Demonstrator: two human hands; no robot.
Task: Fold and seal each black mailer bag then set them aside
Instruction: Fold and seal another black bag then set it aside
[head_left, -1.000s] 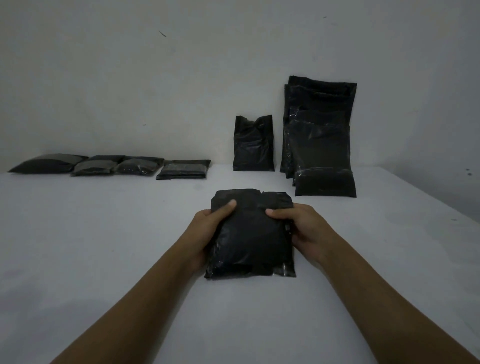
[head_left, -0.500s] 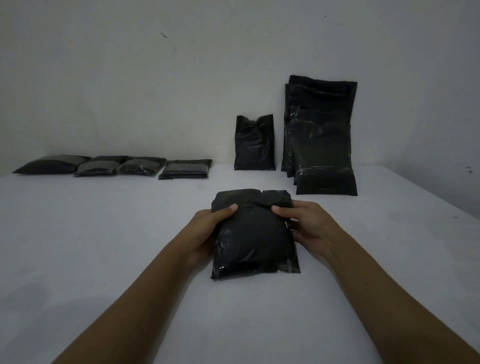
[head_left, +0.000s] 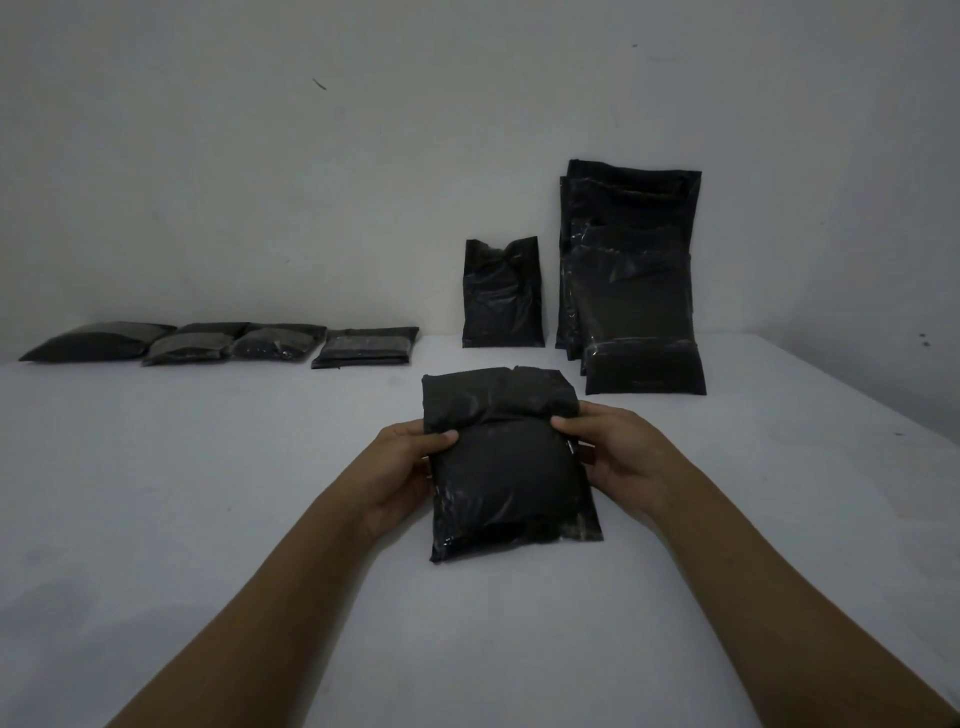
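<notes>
A stuffed black mailer bag (head_left: 506, 467) lies on the white table (head_left: 208, 493) in front of me. Its top flap is bent over toward me along a crease. My left hand (head_left: 402, 470) grips the bag's left edge, thumb on top at the crease. My right hand (head_left: 621, 457) grips the right edge the same way, thumb pressing the flap. The fingers of both hands are hidden under the bag.
Several folded black mailers (head_left: 363, 347) lie in a row at the back left. A small black bag (head_left: 503, 296) and a stack of larger black bags (head_left: 631, 280) lean against the wall at the back right. The table's right edge runs diagonally at the far right.
The bag's top flap has come over toward me, and both thumbs have slid down to the crease. The bag has shifted slightly right.
</notes>
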